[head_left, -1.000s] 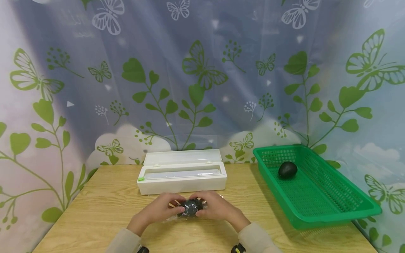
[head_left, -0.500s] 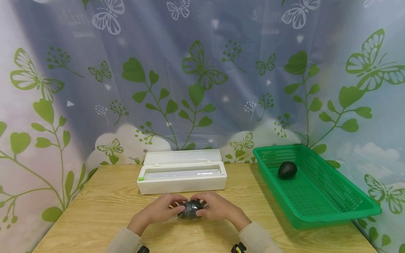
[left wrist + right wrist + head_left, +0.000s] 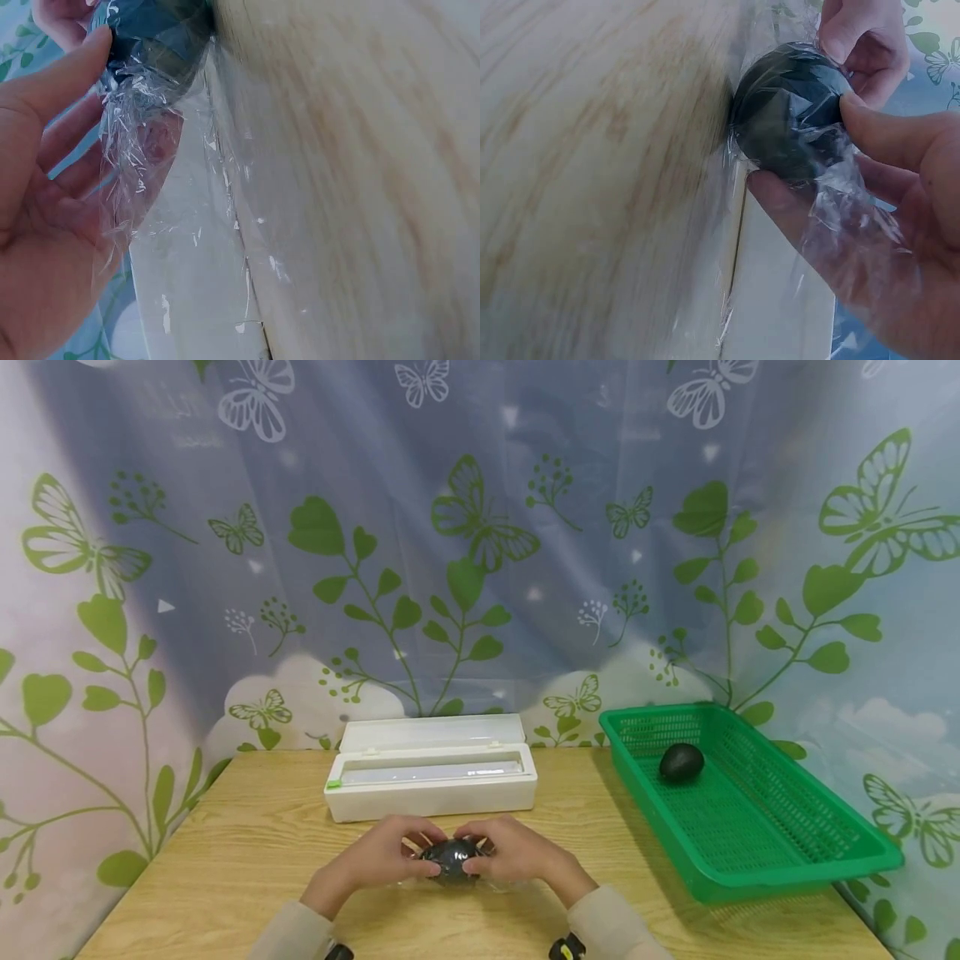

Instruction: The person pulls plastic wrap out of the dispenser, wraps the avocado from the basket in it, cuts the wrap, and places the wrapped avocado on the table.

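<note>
Both hands hold a dark avocado (image 3: pixel 452 862) wrapped in clear cling film, low over the middle of the wooden table. My left hand (image 3: pixel 375 857) grips its left end, thumb in front and fingers behind. At the right end, my right hand (image 3: pixel 521 852) grips it the same way. Loose, crumpled cling film (image 3: pixel 139 150) trails from the avocado across the left palm in the left wrist view. More film bunches over the right fingers in the right wrist view, where the wrapped avocado (image 3: pixel 787 112) shows creased film on its dark skin.
A white cling film dispenser box (image 3: pixel 435 799) stands behind the hands with its lid raised and a roll inside. To the right is a green perforated basket (image 3: pixel 705 881) holding another dark avocado (image 3: pixel 682 763). A patterned curtain (image 3: pixel 480 610) encloses the table (image 3: pixel 247 835).
The avocado has turned between the fingers, and a smoother, shinier part of the film faces the head camera. Both hands have shifted only slightly. Box and basket stay put.
</note>
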Demonstrator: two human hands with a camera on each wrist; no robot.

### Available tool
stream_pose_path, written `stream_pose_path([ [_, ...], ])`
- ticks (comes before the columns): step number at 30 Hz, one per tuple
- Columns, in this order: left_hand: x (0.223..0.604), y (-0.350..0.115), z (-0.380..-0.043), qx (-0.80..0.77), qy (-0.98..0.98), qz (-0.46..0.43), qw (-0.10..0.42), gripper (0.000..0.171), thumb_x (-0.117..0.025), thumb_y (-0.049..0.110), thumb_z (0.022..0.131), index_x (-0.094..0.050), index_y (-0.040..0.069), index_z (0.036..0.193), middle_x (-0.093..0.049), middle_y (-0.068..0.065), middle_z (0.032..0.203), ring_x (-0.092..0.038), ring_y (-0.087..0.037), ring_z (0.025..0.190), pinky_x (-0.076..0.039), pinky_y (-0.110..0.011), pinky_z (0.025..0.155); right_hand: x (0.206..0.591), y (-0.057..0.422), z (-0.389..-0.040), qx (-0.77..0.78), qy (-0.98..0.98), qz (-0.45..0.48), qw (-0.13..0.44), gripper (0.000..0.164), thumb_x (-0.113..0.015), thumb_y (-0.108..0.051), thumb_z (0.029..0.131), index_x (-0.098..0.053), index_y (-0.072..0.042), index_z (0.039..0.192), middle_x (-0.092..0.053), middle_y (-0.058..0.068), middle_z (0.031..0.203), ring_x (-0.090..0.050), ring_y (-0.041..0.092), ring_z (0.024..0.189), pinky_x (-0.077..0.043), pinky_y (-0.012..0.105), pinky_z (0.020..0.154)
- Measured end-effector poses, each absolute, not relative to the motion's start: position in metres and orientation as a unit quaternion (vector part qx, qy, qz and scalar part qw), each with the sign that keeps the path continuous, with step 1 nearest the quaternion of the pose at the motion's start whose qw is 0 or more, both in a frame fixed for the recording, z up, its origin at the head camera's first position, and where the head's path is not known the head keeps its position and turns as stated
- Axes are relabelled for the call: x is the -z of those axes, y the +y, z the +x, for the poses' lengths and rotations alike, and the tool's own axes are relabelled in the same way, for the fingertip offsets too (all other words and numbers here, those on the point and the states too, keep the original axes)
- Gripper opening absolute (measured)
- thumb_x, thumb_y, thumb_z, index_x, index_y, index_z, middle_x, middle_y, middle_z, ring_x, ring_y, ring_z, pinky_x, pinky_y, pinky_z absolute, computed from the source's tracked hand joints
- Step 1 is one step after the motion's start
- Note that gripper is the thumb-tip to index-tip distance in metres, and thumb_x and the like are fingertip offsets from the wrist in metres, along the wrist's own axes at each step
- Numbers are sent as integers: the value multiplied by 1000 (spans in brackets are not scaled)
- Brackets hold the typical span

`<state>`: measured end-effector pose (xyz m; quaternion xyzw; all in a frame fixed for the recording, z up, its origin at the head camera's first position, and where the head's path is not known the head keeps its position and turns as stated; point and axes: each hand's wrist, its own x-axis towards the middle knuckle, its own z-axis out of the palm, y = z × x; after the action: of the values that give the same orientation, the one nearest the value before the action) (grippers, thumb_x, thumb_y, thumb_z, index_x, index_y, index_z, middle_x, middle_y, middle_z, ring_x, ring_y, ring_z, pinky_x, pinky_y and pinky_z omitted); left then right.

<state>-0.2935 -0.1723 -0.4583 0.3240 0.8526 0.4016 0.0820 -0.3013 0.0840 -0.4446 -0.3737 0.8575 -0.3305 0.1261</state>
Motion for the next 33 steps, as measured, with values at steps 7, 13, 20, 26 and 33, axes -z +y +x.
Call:
stream_pose_path([
  [7,462,-174,-295,-383,858,334,71,33,-75,26,96,-72,8,123,-73,-11,123,-72,-21,102,-60,-23,84,442,85,-299,315,878,-349,97,45,-73,-26,97,-64,-6,137,-67,11,137,-68,31,120,-59,37,97],
  [13,461,-175,-296,-371,865,334,60,34,-70,28,99,-71,5,125,-72,-14,125,-72,-23,101,-60,-26,86,435,78,-291,273,896,-349,42,41,-82,-22,90,-70,-12,129,-72,2,129,-68,21,116,-57,37,98],
  [20,462,-174,-296,-357,871,330,70,34,-66,31,102,-71,6,126,-73,-11,124,-72,-21,103,-60,-28,86,438,76,-289,288,891,-348,52,42,-84,-14,87,-71,-9,126,-74,5,124,-70,14,105,-58,23,84],
  [26,463,-173,-296,-354,867,340,86,35,-56,31,107,-70,7,129,-74,-8,123,-71,-18,106,-59,-29,90,438,82,-292,276,888,-359,71,35,-78,-19,93,-70,-7,125,-76,8,112,-71,13,97,-57,22,78],
  [33,455,-172,-291,-370,869,325,45,39,-58,28,107,-64,3,136,-69,-16,134,-65,-34,125,-55,-52,103,437,85,-294,276,887,-352,116,41,-76,-26,96,-68,-3,128,-76,10,111,-72,13,92,-58,24,79],
])
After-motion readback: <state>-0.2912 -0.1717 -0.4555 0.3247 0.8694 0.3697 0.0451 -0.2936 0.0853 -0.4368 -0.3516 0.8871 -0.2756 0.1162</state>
